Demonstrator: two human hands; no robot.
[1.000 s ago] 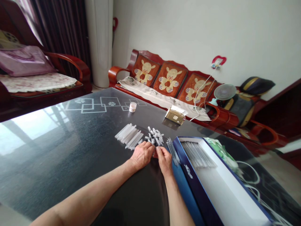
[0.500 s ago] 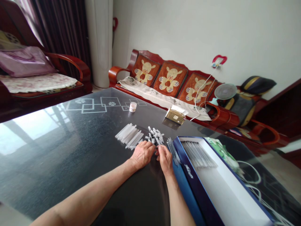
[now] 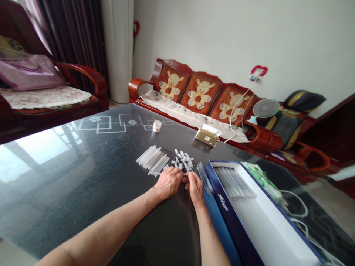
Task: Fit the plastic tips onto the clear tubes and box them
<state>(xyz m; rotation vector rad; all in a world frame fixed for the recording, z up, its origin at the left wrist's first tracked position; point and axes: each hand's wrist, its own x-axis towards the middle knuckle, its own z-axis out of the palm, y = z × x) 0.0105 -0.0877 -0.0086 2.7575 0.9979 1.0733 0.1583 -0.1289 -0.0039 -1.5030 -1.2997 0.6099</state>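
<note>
My left hand (image 3: 169,181) and my right hand (image 3: 194,187) meet over the near side of the dark table, fingers curled and fingertips close together. Whatever small piece they pinch is hidden by the fingers. Just beyond them lies a heap of white pen caps (image 3: 183,159), some with dark parts. Left of the heap, translucent white pen barrels (image 3: 152,159) lie side by side in a row. Thin pen refills (image 3: 204,178) rest to the right of my right hand, against a blue box. Inside that box (image 3: 271,218) is a bundle of assembled-looking clear pens (image 3: 235,181).
A small round tub (image 3: 156,126) and a tissue pack (image 3: 207,136) stand farther back on the glossy table (image 3: 83,177). A green-and-white packet (image 3: 262,181) and white cables (image 3: 302,221) lie right of the box. Beyond the table is a wooden sofa (image 3: 166,62).
Both hands stay in almost the same place, with only a slight shift of the fingers. The things on the table have not visibly moved.
</note>
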